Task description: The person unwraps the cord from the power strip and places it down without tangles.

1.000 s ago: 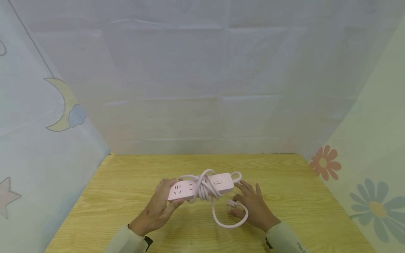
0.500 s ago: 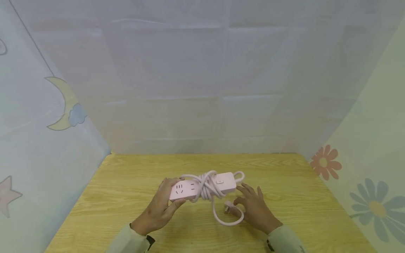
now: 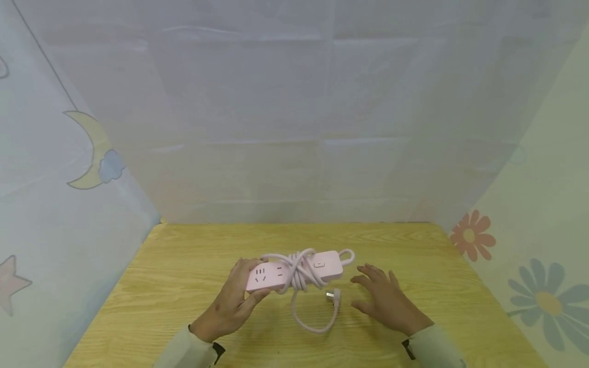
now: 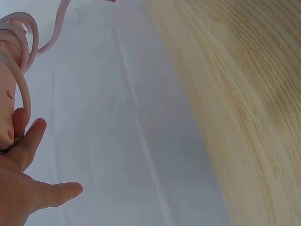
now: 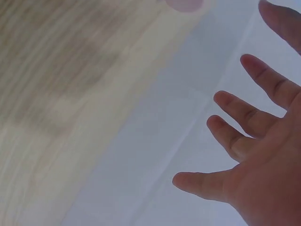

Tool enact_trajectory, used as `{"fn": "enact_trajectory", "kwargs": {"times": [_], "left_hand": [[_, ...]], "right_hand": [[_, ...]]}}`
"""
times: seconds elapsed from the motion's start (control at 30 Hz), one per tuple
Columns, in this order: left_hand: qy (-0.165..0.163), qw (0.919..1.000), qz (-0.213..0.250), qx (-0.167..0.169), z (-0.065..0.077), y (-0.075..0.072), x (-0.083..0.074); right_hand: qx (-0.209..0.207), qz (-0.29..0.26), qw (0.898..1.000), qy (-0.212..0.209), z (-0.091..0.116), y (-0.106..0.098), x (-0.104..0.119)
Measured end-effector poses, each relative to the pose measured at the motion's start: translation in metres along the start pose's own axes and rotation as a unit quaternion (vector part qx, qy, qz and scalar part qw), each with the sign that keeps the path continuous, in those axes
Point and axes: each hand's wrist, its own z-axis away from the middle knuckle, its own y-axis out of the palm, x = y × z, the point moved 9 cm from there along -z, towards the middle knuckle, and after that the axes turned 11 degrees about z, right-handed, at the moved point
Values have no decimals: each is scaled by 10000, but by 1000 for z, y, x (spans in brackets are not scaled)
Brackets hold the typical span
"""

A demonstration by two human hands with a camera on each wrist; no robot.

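Note:
My left hand (image 3: 226, 305) grips the left end of a pink power strip (image 3: 269, 275), thumb on the near side and fingers behind. A pale pink cord (image 3: 299, 271) is wound several times round the strip's middle. From the winding a loose loop hangs down and ends in a plug (image 3: 337, 296), its metal prongs pointing left. To the right of the plug my right hand (image 3: 388, 301) is apart from it, fingers spread and holding nothing. The left wrist view shows the wound strip (image 4: 6, 101) at its left edge; the spread fingers (image 5: 268, 82) fill the right side of the right wrist view.
A wood-grain table (image 3: 193, 245) lies under both hands. Behind it hangs a plain pale sheet (image 3: 257, 174). Sheets with printed shapes flank it: a moon (image 3: 94, 153) on the left, flowers (image 3: 547, 304) on the right.
My right hand has let go of the plug and moved right, its fingers spreading. The plug and its loop now hang freely, swung leftward. The left hand keeps its grip, with the strip nearly still.

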Motion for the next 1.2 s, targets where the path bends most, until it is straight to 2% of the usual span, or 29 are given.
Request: {"fn": "enact_trajectory", "kwargs": {"times": [0.13, 0.23, 0.43, 0.53, 0.8, 1.03, 1.2], "left_hand": [[44, 10000, -68, -38, 0, 0, 1], [89, 9999, -106, -53, 0, -1, 1], [105, 9997, -222, -78, 1, -1, 1], [55, 9997, -210, -70, 1, -1, 1], [130, 9998, -149, -20, 0, 0, 0], [19, 10000, -77, 50, 1, 2, 1], [71, 9999, -102, 51, 2, 2, -1]], "right_hand": [[-324, -345, 9989, 9, -2, -19, -1], [-415, -770, 9962, -40, -5, -30, 2], [-217, -1764, 9840, -103, -10, -43, 13], [-193, -2060, 9783, -114, -12, -50, 18], [-543, -2137, 9747, -379, -18, -69, 29], [-816, -2117, 9702, -852, -22, -78, 41], [-836, -2156, 9672, -1055, -24, -79, 47]]}}
